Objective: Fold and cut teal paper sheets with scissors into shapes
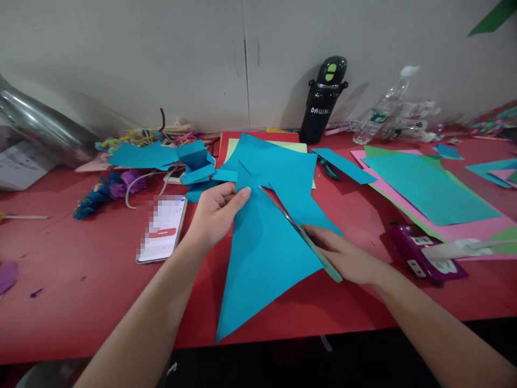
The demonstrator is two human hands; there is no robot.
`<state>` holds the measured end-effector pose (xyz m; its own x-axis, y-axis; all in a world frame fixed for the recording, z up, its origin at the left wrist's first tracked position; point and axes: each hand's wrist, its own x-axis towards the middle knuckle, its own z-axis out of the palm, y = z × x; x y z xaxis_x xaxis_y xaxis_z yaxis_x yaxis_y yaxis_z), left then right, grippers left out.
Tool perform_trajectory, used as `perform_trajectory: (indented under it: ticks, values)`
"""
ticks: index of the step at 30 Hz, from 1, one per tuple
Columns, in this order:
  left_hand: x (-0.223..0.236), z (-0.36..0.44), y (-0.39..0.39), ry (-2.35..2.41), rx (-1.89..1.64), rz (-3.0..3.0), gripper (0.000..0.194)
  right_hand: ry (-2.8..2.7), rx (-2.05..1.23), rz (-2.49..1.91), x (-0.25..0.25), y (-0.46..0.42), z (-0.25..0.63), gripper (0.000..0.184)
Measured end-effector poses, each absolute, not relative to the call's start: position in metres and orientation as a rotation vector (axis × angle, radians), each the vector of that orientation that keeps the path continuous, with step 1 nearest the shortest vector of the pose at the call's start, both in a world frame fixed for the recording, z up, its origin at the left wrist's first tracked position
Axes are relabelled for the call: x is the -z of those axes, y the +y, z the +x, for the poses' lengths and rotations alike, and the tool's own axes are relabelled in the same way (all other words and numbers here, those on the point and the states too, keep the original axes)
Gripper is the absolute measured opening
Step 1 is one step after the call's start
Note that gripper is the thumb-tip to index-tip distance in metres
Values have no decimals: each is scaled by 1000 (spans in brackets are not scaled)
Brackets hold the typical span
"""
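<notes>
A large sheet of bright blue paper is held in front of me, parted by a cut along its upper right side. My left hand pinches its left edge, thumb on top and fingers behind. My right hand is closed around a utility knife with a long pale green handle and a thin metal blade. The blade lies in the cut, slanting up and left. Other blue paper lies behind, over red and pale yellow sheets.
A phone lies left of my left hand. A purple power strip with a white plug sits at right, near pink, green and blue sheets. A black bottle and clear plastic bottles stand by the wall. The red table's front edge is close.
</notes>
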<state>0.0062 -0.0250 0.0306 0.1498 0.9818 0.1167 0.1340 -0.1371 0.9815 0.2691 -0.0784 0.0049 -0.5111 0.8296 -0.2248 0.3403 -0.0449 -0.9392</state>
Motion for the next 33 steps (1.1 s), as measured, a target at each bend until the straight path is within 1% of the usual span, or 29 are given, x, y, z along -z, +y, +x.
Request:
perform_trajectory:
  ticks: [9, 14, 19, 22, 33]
  values:
    - [-31, 13, -27, 1165, -1040, 1535, 41, -1770, -1633, -1207, -3, -78, 270, 38]
    - [-29, 13, -27, 1150, -1026, 1508, 40, -1752, -1668, -1173, -3, -78, 269, 38]
    - [-29, 14, -27, 1141, -1030, 1502, 41, -1750, -1655, -1172, -1, -77, 269, 40]
    - [-28, 14, -27, 1128, -1024, 1502, 39, -1757, -1654, -1171, 1, -76, 269, 39]
    - [-31, 15, -27, 1147, -1029, 1522, 41, -1812, -1571, -1172, -3, -75, 265, 37]
